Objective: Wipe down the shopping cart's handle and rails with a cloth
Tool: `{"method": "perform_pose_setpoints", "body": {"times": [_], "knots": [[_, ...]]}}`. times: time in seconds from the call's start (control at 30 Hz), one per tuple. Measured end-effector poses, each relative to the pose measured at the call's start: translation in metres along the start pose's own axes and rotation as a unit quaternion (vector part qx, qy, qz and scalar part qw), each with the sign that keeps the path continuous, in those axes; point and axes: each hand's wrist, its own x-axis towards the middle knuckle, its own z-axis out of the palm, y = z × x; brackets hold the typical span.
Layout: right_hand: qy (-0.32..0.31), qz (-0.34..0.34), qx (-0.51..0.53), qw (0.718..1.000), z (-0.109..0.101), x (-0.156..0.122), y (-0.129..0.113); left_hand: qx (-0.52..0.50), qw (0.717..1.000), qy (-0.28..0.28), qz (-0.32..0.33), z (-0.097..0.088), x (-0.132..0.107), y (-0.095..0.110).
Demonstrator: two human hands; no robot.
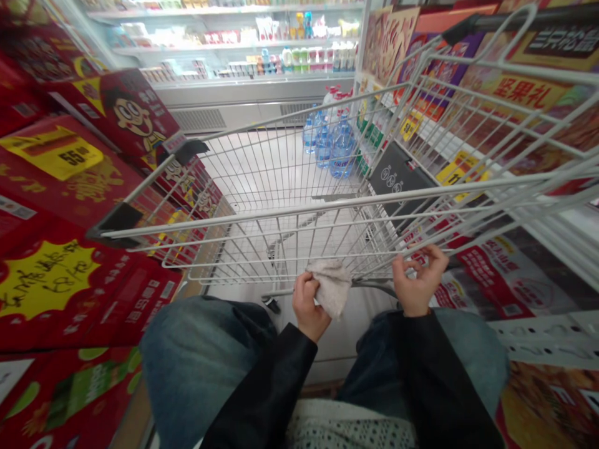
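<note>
The left hand (306, 305) is closed on a pale cloth (333, 288), soft and light, so it seems easy to pinch anywhere, at the near wires of a shopping cart (299, 210), while the right hand (416, 280) is half open and holds nothing.

Stacked red gift boxes (60, 206) form a tall wall along the left, printed with a cartoon face (133, 112). A yellow price card (51, 153) shows 55, and a yellow starburst sign (47, 277) carries handwritten characters. Along the right stand more printed gift boxes, one labelled as a nut gift (524, 93), above a white perforated shelf strip (543, 337). A black sign (397, 178) leans near them. Large blue-capped water bottles (330, 140) are grouped at the foot of that display on the pale floor (253, 168). Farther back, a refrigerated display case (253, 93) holds rows of packaged drinks and dairy goods (318, 62).
</note>
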Motion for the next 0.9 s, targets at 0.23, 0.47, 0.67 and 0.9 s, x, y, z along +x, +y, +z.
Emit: {"method": "perform_pose_setpoints", "body": {"times": [0.23, 0.47, 0.67, 0.9], "knots": [[-0.01, -0.015, 0.003, 1.0, -0.005, 0.003, 0.003, 0.028, 0.999, 0.04, -0.008, -0.033, -0.003, -0.034], [-0.002, -0.008, -0.006, 1.0, -0.003, 0.001, 0.004, 0.05, 0.991, 0.109, -0.05, -0.06, 0.003, -0.052], [0.004, -0.002, 0.02, 1.0, -0.002, 0.0, 0.0, 0.002, 0.999, 0.027, -0.017, -0.018, -0.005, -0.018], [0.004, 0.014, 0.019, 1.0, -0.002, 0.001, -0.004, -0.038, 0.999, -0.014, 0.007, 0.027, -0.01, 0.007]]}}
